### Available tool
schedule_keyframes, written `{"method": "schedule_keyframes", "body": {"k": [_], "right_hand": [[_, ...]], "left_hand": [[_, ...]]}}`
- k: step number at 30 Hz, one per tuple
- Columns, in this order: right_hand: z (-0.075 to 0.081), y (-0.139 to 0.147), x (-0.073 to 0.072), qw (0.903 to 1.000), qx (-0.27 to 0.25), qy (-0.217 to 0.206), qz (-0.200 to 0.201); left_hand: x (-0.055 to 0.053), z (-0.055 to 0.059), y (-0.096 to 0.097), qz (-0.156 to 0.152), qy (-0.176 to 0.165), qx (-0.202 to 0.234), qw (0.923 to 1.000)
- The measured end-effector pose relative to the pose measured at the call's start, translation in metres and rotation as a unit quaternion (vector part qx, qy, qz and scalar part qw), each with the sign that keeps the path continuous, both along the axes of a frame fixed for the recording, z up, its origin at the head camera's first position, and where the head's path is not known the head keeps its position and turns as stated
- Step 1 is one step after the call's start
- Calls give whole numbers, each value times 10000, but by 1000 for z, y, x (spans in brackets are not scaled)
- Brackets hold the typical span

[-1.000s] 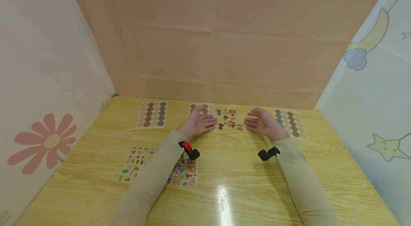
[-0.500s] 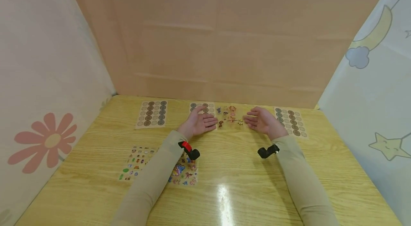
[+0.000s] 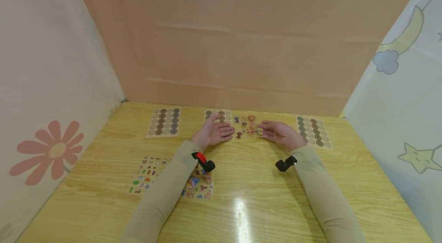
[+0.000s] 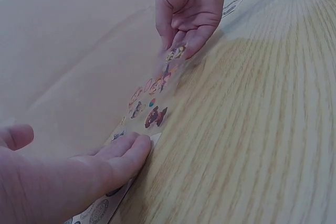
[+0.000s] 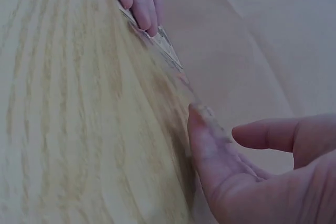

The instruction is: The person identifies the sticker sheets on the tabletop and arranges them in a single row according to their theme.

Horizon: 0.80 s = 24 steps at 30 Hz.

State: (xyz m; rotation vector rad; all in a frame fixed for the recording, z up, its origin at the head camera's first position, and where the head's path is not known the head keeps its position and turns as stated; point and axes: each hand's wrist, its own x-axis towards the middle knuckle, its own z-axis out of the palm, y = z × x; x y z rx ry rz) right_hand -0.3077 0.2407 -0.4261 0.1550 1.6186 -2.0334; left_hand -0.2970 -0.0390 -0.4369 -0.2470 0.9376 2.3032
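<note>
A clear sticker sheet [image 3: 249, 130] with small cartoon figures lies between the two hands at the back of the table; its right end is lifted. My right hand [image 3: 279, 133] has its fairly straight fingers beneath that end. The yellow figure [image 4: 176, 52] shows in front of the fingers in the left wrist view. My right thumb [image 5: 262, 135] stands beside the sheet's edge, with a gap to the fingertips. At the sheet's left end, the straight fingers of my left hand [image 3: 215, 132] lie close; whether they press it cannot be told.
A sheet printed with round coin shapes [image 3: 208, 114] lies partly hidden behind the left hand. Similar sheets lie at the back left [image 3: 162, 122] and back right [image 3: 314, 132]. Colourful stickers [image 3: 197, 187] show beneath the left forearm. A paper-covered wall [image 3: 235, 63] rises behind the table.
My right hand has moved left and its fingers have gone under the clear sticker sheet's right end. The sheet has shifted slightly and lifted there. The left hand stays nearly still.
</note>
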Motion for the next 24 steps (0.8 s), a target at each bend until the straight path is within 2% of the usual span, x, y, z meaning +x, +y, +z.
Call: {"method": "schedule_keyframes", "body": {"k": [7, 12, 16, 19, 22, 24], "right_hand": [[3, -3, 3, 9998, -165, 41, -47], [10, -6, 8, 9991, -339, 244, 75], [19, -11, 14, 9970, -532, 448, 345], [26, -13, 18, 9950, -692, 527, 495], [30, -15, 22, 9935, -831, 561, 532], [33, -17, 25, 9934, -818, 603, 533]], "left_hand": [[1, 3, 5, 21, 93, -256, 9996], [-1, 3, 11, -41, 364, -670, 9971], [3, 7, 18, -178, 688, -1099, 9914], [8, 10, 22, -183, 819, -1565, 9841], [12, 12, 24, -166, 949, -1952, 9760], [15, 14, 23, -157, 1047, -2061, 9728]]}}
